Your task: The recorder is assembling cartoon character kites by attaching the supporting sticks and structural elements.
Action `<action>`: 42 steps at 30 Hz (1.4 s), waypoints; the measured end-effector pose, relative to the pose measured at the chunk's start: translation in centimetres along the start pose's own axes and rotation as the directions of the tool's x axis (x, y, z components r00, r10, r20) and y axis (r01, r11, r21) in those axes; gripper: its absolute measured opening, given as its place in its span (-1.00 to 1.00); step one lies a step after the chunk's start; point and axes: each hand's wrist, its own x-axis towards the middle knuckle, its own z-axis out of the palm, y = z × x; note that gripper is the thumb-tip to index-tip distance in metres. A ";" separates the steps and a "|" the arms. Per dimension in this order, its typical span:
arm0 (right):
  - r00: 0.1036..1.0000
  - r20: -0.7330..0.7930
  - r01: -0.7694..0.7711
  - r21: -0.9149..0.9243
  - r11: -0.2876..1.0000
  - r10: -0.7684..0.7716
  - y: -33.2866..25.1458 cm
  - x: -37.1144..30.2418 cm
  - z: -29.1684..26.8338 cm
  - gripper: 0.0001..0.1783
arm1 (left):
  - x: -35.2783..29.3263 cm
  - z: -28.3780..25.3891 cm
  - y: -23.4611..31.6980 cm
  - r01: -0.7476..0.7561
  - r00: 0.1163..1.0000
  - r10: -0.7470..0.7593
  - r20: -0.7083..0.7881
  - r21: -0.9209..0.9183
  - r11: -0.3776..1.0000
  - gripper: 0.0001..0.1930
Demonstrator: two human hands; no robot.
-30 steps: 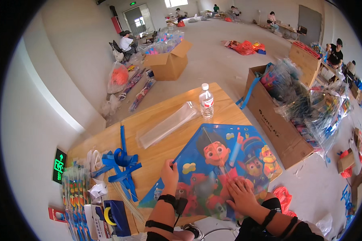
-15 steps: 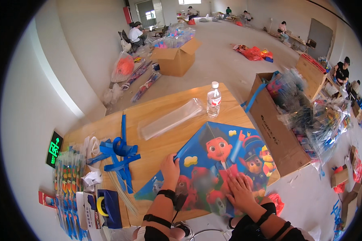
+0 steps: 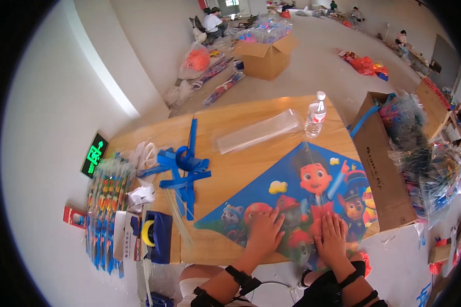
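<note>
A blue kite sail (image 3: 251,192) printed with cartoon characters lies spread on the wooden table, its near part reaching past the front edge. My left hand (image 3: 265,233) rests on the printed film left of its middle, fingers stretched out. Flat on the sail's lower right part is my right hand (image 3: 333,238), fingers extended and pointing away from me. Neither hand grips anything. Left of the sail lie blue strips (image 3: 193,179) in a tangle and thin pale rods (image 3: 178,220). A blue tape dispenser (image 3: 163,240) with a yellow roll stands at the table's near left.
Clear plastic sleeves (image 3: 261,134) and a water bottle (image 3: 315,118) are at the table's far side. Packed colourful bundles (image 3: 107,204) line its left edge. An open carton (image 3: 381,169) full of wrapped goods stands to the right. Another carton (image 3: 266,61) is on the floor beyond.
My left hand has left the sail's upper left edge and come down onto its printed surface. My right hand stays flat on the sail. The whole view has shifted, with things appearing farther right.
</note>
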 end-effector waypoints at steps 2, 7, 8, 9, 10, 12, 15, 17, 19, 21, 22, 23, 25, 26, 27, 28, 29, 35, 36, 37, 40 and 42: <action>0.999 -0.037 -0.023 -0.013 1.000 0.023 -0.1 0.0 0.1 -0.13 | -2.0 -0.4 -0.1 -0.008 1.000 0.008 -0.001 0.040 0.999 -0.43; 0.999 -0.040 -0.027 0.004 1.000 0.027 -0.1 0.0 0.4 -0.14 | -4.0 -1.1 -1.3 0.035 0.999 -0.031 -0.033 0.109 0.993 -0.44; 0.998 -0.040 -0.039 0.012 0.999 0.039 -0.1 -0.1 0.4 -0.14 | -4.2 -1.1 -1.4 0.055 0.998 -0.050 -0.046 0.101 0.993 -0.44; 0.998 -0.049 -0.031 0.008 0.999 0.031 -0.1 -0.2 0.3 -0.14 | -4.3 -1.2 -1.4 0.045 0.998 -0.040 -0.050 0.104 0.994 -0.44; 0.998 -0.050 -0.028 0.020 0.999 0.029 -0.1 -0.2 0.3 -0.14 | -4.4 -1.2 -1.4 0.049 0.997 -0.044 -0.058 0.089 0.995 -0.44; 0.998 -0.057 -0.031 0.035 0.999 0.033 -0.1 -0.3 0.2 -0.15 | -4.5 -1.3 -1.3 0.044 0.997 -0.039 -0.065 0.074 0.996 -0.45; 0.998 -0.065 -0.025 0.017 1.000 0.026 -0.1 -0.4 0.1 -0.15 | -4.4 -1.2 -1.2 0.036 0.997 -0.031 -0.077 0.062 0.997 -0.49; 0.998 -0.065 -0.024 0.022 0.999 0.026 -0.1 -0.4 0.1 -0.15 | -4.3 -1.1 -1.1 0.070 0.993 -0.066 -0.094 0.041 0.997 -0.53; 0.997 -0.068 -0.023 0.012 1.000 0.024 -0.2 -0.4 0.2 -0.16 | -4.3 -1.1 -1.2 0.065 0.993 -0.060 -0.102 0.047 0.997 -0.54; 0.996 -0.084 -0.019 -0.005 1.000 0.019 -0.1 -0.5 0.2 -0.16 | -4.3 -1.0 -1.1 0.058 0.992 -0.052 -0.113 0.049 0.997 -0.55; 0.996 -0.086 -0.014 0.000 1.000 0.014 -0.1 -0.6 0.3 -0.16 | -4.3 -1.0 -1.0 0.061 0.991 -0.055 -0.120 0.045 0.997 -0.56; 0.996 -0.088 -0.007 0.005 1.000 0.008 0.0 -0.6 0.3 -0.17 | -4.4 -1.0 -1.0 0.071 0.990 -0.066 -0.121 0.032 0.997 -0.57; 0.995 -0.099 -0.002 0.011 1.000 0.003 0.1 -0.7 0.3 -0.17 | -4.5 -0.9 -0.9 0.060 0.991 -0.053 -0.125 0.051 0.997 -0.56; 0.994 -0.108 0.008 0.015 1.000 -0.006 0.2 -0.7 0.3 -0.17 | -4.6 -0.9 -0.9 0.063 0.991 -0.056 -0.120 0.059 0.996 -0.56; 0.995 -0.104 0.007 0.018 1.000 -0.005 0.2 -0.7 0.4 -0.17 | -4.6 -0.9 -0.8 0.060 0.991 -0.052 -0.121 0.060 0.996 -0.56; 0.993 -0.117 0.013 0.015 1.000 -0.011 0.2 -0.7 0.4 -0.17 | -4.6 -0.9 -0.8 0.060 0.991 -0.051 -0.122 0.069 0.996 -0.55; 0.991 -0.130 0.018 0.011 1.000 -0.017 0.3 -0.7 0.5 -0.18 | -4.7 -0.8 -0.8 0.059 0.991 -0.049 -0.122 0.077 0.995 -0.55; 0.987 -0.160 0.029 -0.004 1.000 -0.029 0.5 -0.8 0.9 -0.17 | -4.8 -0.6 -1.0 0.053 0.991 -0.040 -0.131 0.100 0.994 -0.55; 0.986 -0.162 0.028 -0.002 1.000 -0.028 0.5 -0.8 1.0 -0.17 | -4.8 -0.6 -1.0 0.050 0.991 -0.036 -0.130 0.108 0.993 -0.55; 0.987 -0.160 0.023 0.002 1.000 -0.023 0.5 -0.9 1.0 -0.17 | -4.8 -0.6 -0.9 0.051 0.991 -0.037 -0.126 0.110 0.993 -0.54; 0.987 -0.162 0.012 0.002 1.000 -0.012 0.5 -0.7 1.1 -0.18 | -4.8 -0.7 -0.7 0.081 0.991 -0.068 -0.113 0.109 0.991 -0.50; 0.987 -0.162 0.003 -0.001 1.000 -0.003 0.6 -0.7 1.2 -0.18 | -4.7 -0.7 -0.5 0.111 0.990 -0.101 -0.100 0.103 0.989 -0.48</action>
